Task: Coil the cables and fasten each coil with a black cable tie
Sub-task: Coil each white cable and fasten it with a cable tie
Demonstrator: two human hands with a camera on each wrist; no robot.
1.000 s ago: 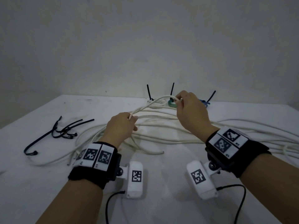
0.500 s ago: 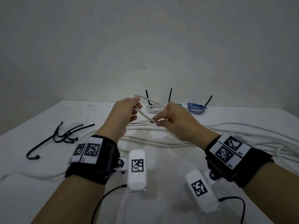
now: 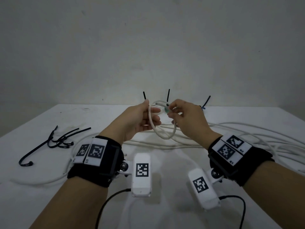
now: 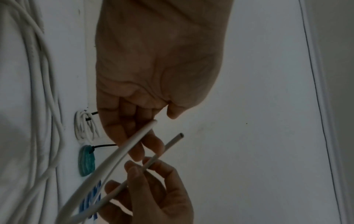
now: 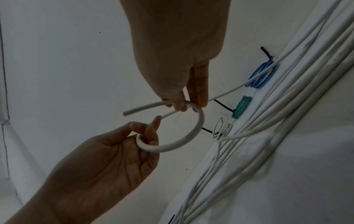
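A long white cable (image 3: 247, 129) lies in loose strands across the white table (image 3: 33, 204). Its end part is bent into one small loop (image 3: 165, 138) held above the table between my hands. My left hand (image 3: 148, 113) holds the loop's left side, thumb up, with the loop (image 5: 168, 147) passing round its fingers. My right hand (image 3: 171, 111) pinches the cable near its free end (image 5: 134, 112), where the strand crosses itself. In the left wrist view the right fingertips (image 4: 134, 168) pinch the thin strand. Loose black cable ties (image 3: 59, 140) lie at the left.
Three tied coils stand along the table's far edge, each with a black tie tail sticking up: a white one (image 5: 222, 127), a teal one (image 5: 241, 107) and a blue one (image 5: 262, 75). The cable heap fills the right side. A grey wall rises behind.
Both hands have risen and drawn together. The straight stretch of cable between them has been bent round into a closed loop, with the right hand bringing the end across.
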